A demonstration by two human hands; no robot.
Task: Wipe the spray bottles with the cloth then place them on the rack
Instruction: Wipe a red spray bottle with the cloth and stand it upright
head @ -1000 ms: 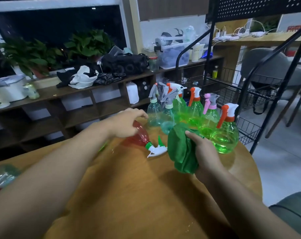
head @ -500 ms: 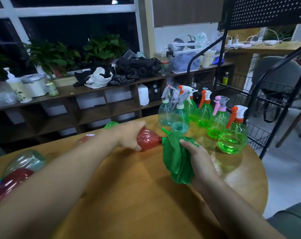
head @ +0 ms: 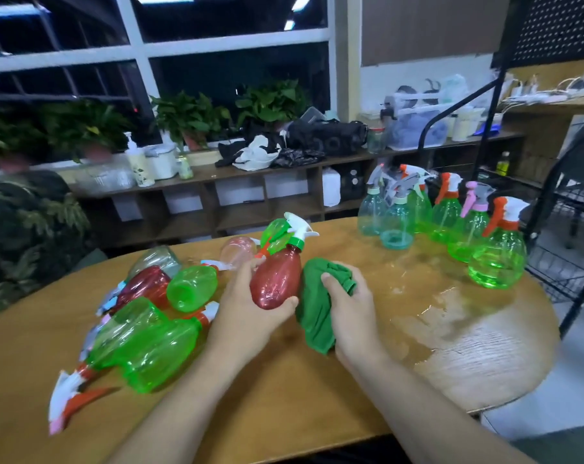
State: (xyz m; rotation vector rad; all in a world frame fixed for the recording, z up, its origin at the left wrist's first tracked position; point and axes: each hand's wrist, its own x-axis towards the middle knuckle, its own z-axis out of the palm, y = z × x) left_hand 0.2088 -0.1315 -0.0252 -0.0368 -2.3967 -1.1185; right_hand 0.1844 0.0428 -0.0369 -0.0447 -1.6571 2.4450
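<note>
Tipped nozzle-far since earlier, red spray bottle [head: 275,279] gripped by left hand [head: 247,316]; right hand [head: 351,306] clutches cloth [head: 314,316] beside it. Seemingly light, slick plastic: hold the belly.

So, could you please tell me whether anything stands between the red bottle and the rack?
Yes: the row of upright bottles stands between the red bottle, held in the left hand, and the rack; lifting it over them would probably clear.

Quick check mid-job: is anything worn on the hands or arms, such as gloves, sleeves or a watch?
The left hand and right hand are bare: no gloves, rings, watch or bands visible. Both forearms are uncovered; no sleeve shows in frame.
</note>
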